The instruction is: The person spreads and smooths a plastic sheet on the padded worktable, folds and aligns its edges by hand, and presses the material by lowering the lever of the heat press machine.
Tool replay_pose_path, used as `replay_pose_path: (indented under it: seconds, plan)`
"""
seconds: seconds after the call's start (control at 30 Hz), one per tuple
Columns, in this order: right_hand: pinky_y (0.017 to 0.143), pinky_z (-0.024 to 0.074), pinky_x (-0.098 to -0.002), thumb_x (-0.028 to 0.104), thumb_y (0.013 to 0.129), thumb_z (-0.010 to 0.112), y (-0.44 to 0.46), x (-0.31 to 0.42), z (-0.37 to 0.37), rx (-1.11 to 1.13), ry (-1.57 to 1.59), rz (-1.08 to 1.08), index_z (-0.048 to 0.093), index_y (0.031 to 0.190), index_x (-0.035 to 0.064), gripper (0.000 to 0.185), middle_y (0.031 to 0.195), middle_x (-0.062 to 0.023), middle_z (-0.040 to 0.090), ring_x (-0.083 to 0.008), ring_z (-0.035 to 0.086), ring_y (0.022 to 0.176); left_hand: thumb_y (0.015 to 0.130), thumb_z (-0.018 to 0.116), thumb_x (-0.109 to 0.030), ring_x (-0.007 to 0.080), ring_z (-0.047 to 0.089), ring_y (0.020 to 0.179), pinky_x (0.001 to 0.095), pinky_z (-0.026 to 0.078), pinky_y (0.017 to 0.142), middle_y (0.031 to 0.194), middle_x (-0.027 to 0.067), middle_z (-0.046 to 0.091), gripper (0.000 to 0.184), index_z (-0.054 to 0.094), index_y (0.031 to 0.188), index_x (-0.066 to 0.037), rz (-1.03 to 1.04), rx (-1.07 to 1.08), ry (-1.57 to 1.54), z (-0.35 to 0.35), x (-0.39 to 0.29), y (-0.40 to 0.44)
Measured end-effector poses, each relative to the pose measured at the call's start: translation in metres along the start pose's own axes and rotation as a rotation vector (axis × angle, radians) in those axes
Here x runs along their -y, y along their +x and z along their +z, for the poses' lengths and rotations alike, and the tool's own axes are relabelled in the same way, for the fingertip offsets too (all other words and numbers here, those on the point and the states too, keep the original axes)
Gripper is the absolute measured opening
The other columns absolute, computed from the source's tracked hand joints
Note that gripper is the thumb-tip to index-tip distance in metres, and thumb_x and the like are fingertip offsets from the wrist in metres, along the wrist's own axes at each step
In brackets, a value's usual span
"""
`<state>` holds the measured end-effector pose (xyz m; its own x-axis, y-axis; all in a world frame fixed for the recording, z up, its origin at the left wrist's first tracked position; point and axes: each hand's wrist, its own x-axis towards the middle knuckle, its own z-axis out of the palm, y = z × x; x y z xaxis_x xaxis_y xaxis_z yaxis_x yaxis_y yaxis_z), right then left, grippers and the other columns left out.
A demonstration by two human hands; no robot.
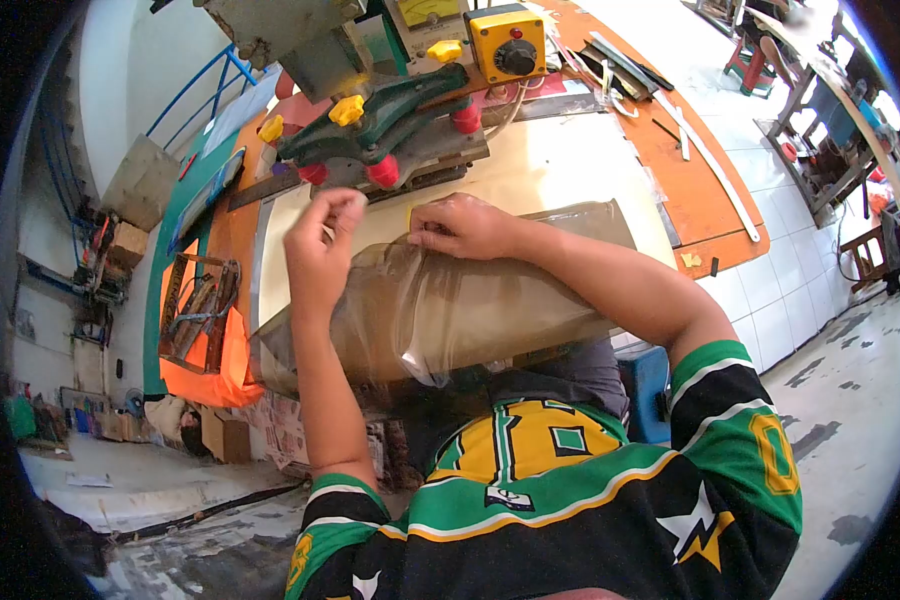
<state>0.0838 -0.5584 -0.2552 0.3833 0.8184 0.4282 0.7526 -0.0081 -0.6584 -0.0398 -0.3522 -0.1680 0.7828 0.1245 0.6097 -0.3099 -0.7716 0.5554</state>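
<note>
A smoky, see-through plastic sheet [500,295] drapes over the front edge of the work surface and across my lap, with folds near its middle. My right hand [460,226] is closed, fingers pinching the sheet's far edge. To its left, my left hand [320,235] is raised above the sheet with its fingers curled in toward the thumb; whatever is between them, if anything, is too small to make out. Just beyond both hands stands a machine with a dark green metal frame [370,125], yellow knobs and red rounded parts.
A yellow control box [507,46] with a black dial sits on the machine. The pale board [570,165] lies on an orange table [705,190] with long strips at the right. On the left are a rusty metal frame [200,310], orange material [210,375] and a cardboard box [225,434].
</note>
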Motion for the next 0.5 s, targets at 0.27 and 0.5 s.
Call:
replay_pose_path:
  seconds: [0.27,0.5]
  plan:
    - [0.078,0.0527,-0.0543,0.033,0.103,0.06,0.0,0.004,-0.004,-0.09,0.011,0.088,0.067,0.101,0.0054,0.029,0.085,-0.023,0.071,-0.045,0.069,0.086,0.1,0.067,-0.034,0.0337,0.055,0.131,0.0457,0.037,0.112,0.132,0.0143,0.063,0.046,0.062,0.138,-0.008,-0.009,0.358,0.312,0.002,0.05,-0.065]
    - [0.072,0.0513,-0.0515,0.028,0.104,0.061,0.0,0.002,-0.006,-0.126,-0.1,0.08,0.064,0.1,0.0033,0.026,0.08,-0.0205,0.068,-0.0428,0.068,0.079,0.099,0.068,-0.03,0.0306,0.055,0.128,0.0474,0.03,0.115,0.134,0.0111,0.06,0.043,0.064,0.136,-0.009,-0.007,0.243,0.398,0.001,0.062,-0.079]
